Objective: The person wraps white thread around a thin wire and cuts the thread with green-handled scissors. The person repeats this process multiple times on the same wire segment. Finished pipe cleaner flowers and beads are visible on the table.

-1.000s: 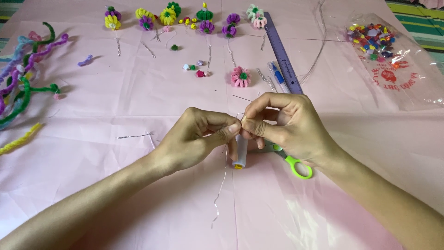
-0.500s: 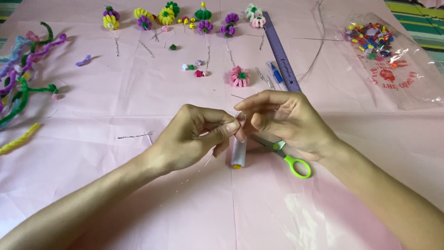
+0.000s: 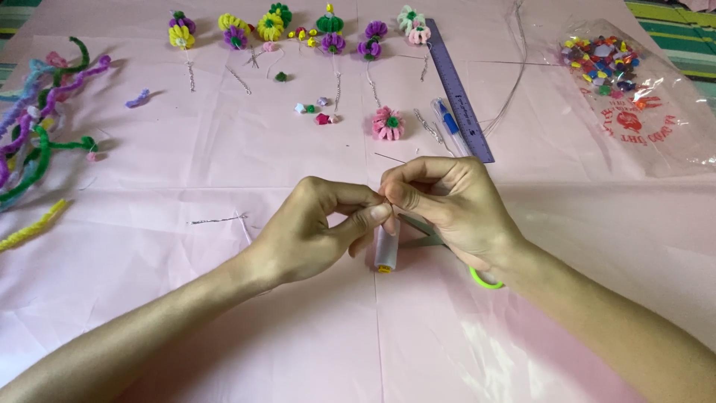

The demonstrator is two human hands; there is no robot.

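Staying pinched together, hands (image 3: 388, 216), white tube (image 3: 386, 250) lower

Light: bright, even, soft daylight from above | Shadows: faint, short, under the left hand (image 3: 313, 231) and right hand (image 3: 447, 209) | Glare: pale sheen on the pink table cover (image 3: 492, 351) near its near edge, glints on the clear plastic bag (image 3: 656, 112) | Focus: sharp centre, slight softness toward far corners | Blur: none.

You look down on a pale pink sheet (image 3: 224, 149) creased in a grid of folds, soft even light glinting near you, green striped fabric (image 3: 671, 15) showing at both top corners
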